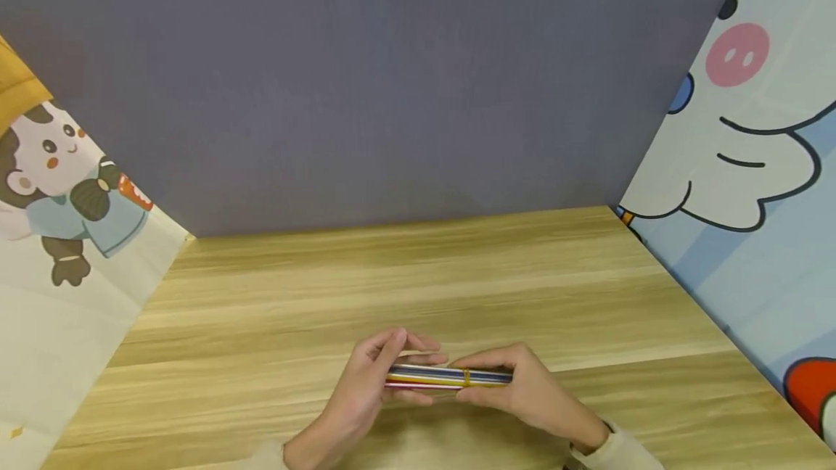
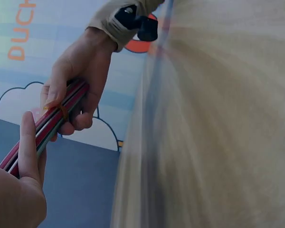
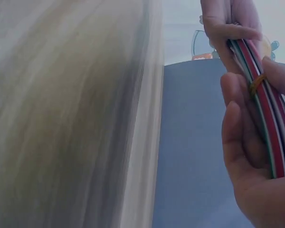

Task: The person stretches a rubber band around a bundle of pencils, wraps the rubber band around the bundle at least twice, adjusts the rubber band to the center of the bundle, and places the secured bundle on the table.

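Observation:
A bundle of long, thin, coloured sticks (image 1: 426, 376) lies level between my two hands, just above the table. Red, white, green, blue and yellow stripes run along it. Around it, nearer its right end, goes a yellowish rubber band (image 1: 466, 377). My left hand (image 1: 363, 381) holds the left end, fingers and thumb on either side of it. With thumb and fingers my right hand (image 1: 532, 388) grips the other end, fingertips close to the band. In the right wrist view, the right thumb touches the bundle (image 3: 271, 123) beside the band. Both ends are hidden by the hands.
The wood-grain table (image 1: 405, 281) spreads out under the hands. A plain grey panel (image 1: 405, 93) stands upright at the back. Cartoon-printed walls rise on the left (image 1: 78, 310) and the right (image 1: 731, 267).

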`<action>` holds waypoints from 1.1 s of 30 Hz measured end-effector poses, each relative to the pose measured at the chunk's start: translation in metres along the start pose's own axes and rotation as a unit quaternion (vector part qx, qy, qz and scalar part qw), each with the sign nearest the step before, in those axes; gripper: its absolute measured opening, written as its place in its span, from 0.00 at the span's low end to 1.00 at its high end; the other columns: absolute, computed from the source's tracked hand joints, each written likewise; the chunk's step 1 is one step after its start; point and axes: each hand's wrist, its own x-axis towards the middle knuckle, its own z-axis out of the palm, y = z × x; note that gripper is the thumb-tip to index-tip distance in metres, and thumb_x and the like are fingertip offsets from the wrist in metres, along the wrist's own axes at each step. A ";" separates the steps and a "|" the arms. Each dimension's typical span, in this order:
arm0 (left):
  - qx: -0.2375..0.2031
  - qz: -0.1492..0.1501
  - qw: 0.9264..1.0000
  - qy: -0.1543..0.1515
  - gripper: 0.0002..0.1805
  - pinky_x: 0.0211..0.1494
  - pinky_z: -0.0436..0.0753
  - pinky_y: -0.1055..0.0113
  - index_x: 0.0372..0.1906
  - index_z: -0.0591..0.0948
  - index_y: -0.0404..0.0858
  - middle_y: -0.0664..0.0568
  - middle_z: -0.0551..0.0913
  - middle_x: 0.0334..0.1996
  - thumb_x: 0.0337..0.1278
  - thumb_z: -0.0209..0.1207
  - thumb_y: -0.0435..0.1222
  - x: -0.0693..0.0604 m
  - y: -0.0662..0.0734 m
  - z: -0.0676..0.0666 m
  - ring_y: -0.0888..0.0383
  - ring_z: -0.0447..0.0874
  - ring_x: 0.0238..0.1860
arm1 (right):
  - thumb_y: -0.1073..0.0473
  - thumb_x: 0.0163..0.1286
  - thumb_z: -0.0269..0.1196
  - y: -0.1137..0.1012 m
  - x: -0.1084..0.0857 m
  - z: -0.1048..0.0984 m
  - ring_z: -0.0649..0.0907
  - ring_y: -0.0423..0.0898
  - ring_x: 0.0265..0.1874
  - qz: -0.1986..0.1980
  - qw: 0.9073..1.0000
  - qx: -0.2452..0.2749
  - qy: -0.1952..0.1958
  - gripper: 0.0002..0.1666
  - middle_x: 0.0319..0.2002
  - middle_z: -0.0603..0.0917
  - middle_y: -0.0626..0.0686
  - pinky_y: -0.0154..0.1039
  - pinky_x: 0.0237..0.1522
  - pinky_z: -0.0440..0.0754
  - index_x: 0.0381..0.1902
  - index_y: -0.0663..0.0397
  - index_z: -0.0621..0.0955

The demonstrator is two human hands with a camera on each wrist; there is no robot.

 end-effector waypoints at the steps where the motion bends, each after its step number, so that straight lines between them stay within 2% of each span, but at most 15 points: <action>1: 0.000 -0.003 1.000 -0.006 0.23 0.44 0.88 0.54 0.52 0.76 0.23 0.36 0.79 0.56 0.82 0.37 0.39 0.000 -0.001 0.001 0.41 0.83 0.55 | 0.59 0.66 0.69 0.000 0.001 0.002 0.88 0.46 0.35 0.002 1.000 -0.002 -0.005 0.17 0.46 0.88 0.52 0.43 0.35 0.89 0.53 0.52 0.86; 3: -0.002 -0.010 1.000 -0.005 0.23 0.45 0.88 0.54 0.52 0.76 0.23 0.35 0.78 0.57 0.82 0.38 0.40 0.000 -0.002 0.003 0.41 0.83 0.55 | 0.57 0.66 0.70 0.000 0.001 0.003 0.88 0.45 0.36 0.001 1.000 -0.012 -0.002 0.18 0.47 0.88 0.51 0.42 0.35 0.89 0.54 0.51 0.85; 6: -0.004 -0.006 1.000 0.019 0.23 0.44 0.88 0.56 0.51 0.77 0.25 0.36 0.79 0.55 0.82 0.39 0.41 0.001 -0.002 0.002 0.42 0.84 0.54 | 0.56 0.65 0.71 -0.002 -0.001 -0.002 0.87 0.43 0.34 -0.001 0.998 -0.045 0.036 0.16 0.45 0.88 0.50 0.40 0.32 0.88 0.51 0.48 0.86; 8: -0.004 -0.002 1.000 0.029 0.23 0.42 0.88 0.57 0.50 0.77 0.25 0.37 0.81 0.54 0.82 0.39 0.41 0.001 -0.004 0.002 0.42 0.84 0.53 | 0.55 0.65 0.71 -0.003 -0.002 -0.005 0.87 0.42 0.34 0.001 0.997 -0.066 0.044 0.15 0.44 0.88 0.48 0.38 0.32 0.88 0.50 0.46 0.87; 9: -0.003 0.001 1.000 0.030 0.23 0.42 0.88 0.57 0.50 0.76 0.24 0.37 0.81 0.53 0.82 0.39 0.41 0.001 -0.005 0.002 0.42 0.85 0.53 | 0.54 0.65 0.71 -0.004 -0.002 -0.005 0.87 0.41 0.35 0.002 0.996 -0.074 0.042 0.14 0.44 0.89 0.47 0.37 0.33 0.88 0.49 0.45 0.87; 13: 0.003 -0.015 1.000 0.024 0.24 0.42 0.88 0.54 0.50 0.74 0.21 0.36 0.81 0.53 0.82 0.39 0.41 0.000 -0.011 0.006 0.41 0.84 0.53 | 0.50 0.67 0.69 -0.007 0.000 -0.001 0.87 0.42 0.43 0.008 0.997 -0.075 -0.017 0.16 0.47 0.88 0.46 0.36 0.42 0.87 0.51 0.44 0.86; 16: 0.049 -0.044 0.998 0.022 0.24 0.43 0.88 0.54 0.50 0.76 0.21 0.36 0.80 0.53 0.80 0.44 0.42 0.001 -0.013 0.008 0.43 0.86 0.50 | 0.48 0.67 0.68 -0.007 0.002 0.002 0.87 0.39 0.38 0.010 0.995 -0.095 -0.029 0.16 0.44 0.88 0.45 0.35 0.38 0.87 0.50 0.45 0.87; 18: 0.114 -0.067 0.991 0.009 0.22 0.35 0.89 0.60 0.46 0.79 0.24 0.40 0.84 0.42 0.78 0.48 0.43 0.000 -0.011 0.005 0.50 0.90 0.38 | 0.47 0.66 0.69 -0.006 0.003 0.002 0.85 0.35 0.31 0.007 0.992 -0.128 -0.021 0.16 0.39 0.88 0.43 0.33 0.30 0.86 0.47 0.46 0.87; 20: 0.219 -0.068 0.973 -0.027 0.20 0.22 0.86 0.69 0.43 0.82 0.30 0.49 0.84 0.29 0.77 0.49 0.43 0.001 -0.008 0.000 0.62 0.85 0.22 | 0.46 0.65 0.69 -0.004 0.003 0.000 0.82 0.32 0.25 -0.002 0.986 -0.167 -0.018 0.14 0.35 0.87 0.40 0.32 0.25 0.84 0.43 0.46 0.87; 22: 0.313 -0.051 0.947 -0.059 0.18 0.13 0.76 0.75 0.40 0.84 0.37 0.57 0.77 0.18 0.76 0.50 0.45 0.002 -0.002 -0.006 0.70 0.73 0.13 | 0.47 0.66 0.68 -0.002 0.004 -0.005 0.81 0.31 0.25 -0.014 0.980 -0.198 -0.020 0.12 0.34 0.86 0.38 0.30 0.25 0.83 0.43 0.45 0.87; 24: 0.386 -0.031 0.919 -0.074 0.17 0.12 0.68 0.77 0.39 0.85 0.42 0.60 0.74 0.16 0.75 0.51 0.48 0.005 0.005 -0.012 0.72 0.64 0.12 | 0.47 0.67 0.67 -0.001 0.006 -0.012 0.81 0.31 0.26 -0.014 0.975 -0.218 -0.028 0.11 0.35 0.85 0.37 0.30 0.25 0.82 0.44 0.42 0.86; 25: 0.414 -0.015 0.907 -0.075 0.17 0.14 0.69 0.77 0.40 0.86 0.44 0.59 0.75 0.17 0.75 0.51 0.49 0.008 0.009 -0.015 0.71 0.64 0.14 | 0.48 0.68 0.67 0.001 0.009 -0.016 0.82 0.31 0.28 -0.016 0.974 -0.226 -0.031 0.11 0.36 0.85 0.37 0.30 0.26 0.83 0.45 0.42 0.86; 30: 0.487 0.012 0.872 -0.045 0.15 0.29 0.81 0.72 0.51 0.86 0.41 0.53 0.88 0.38 0.69 0.58 0.45 0.028 0.020 -0.032 0.64 0.75 0.24 | 0.50 0.70 0.65 0.010 0.028 -0.043 0.78 0.33 0.22 0.018 0.963 -0.264 -0.042 0.13 0.37 0.86 0.39 0.31 0.22 0.80 0.50 0.44 0.86; 32: 0.519 0.019 0.854 -0.038 0.15 0.32 0.82 0.71 0.53 0.86 0.39 0.51 0.88 0.45 0.67 0.61 0.41 0.037 0.020 -0.038 0.62 0.78 0.26 | 0.52 0.69 0.66 0.015 0.036 -0.051 0.76 0.34 0.20 0.030 0.959 -0.280 -0.043 0.14 0.38 0.86 0.40 0.31 0.21 0.79 0.51 0.45 0.86; 33: 0.539 0.021 0.841 -0.037 0.15 0.33 0.82 0.70 0.53 0.85 0.38 0.51 0.88 0.46 0.66 0.63 0.39 0.041 0.019 -0.041 0.62 0.76 0.24 | 0.54 0.69 0.67 0.018 0.039 -0.054 0.76 0.34 0.19 0.029 0.957 -0.285 -0.045 0.14 0.38 0.86 0.42 0.32 0.20 0.79 0.51 0.47 0.86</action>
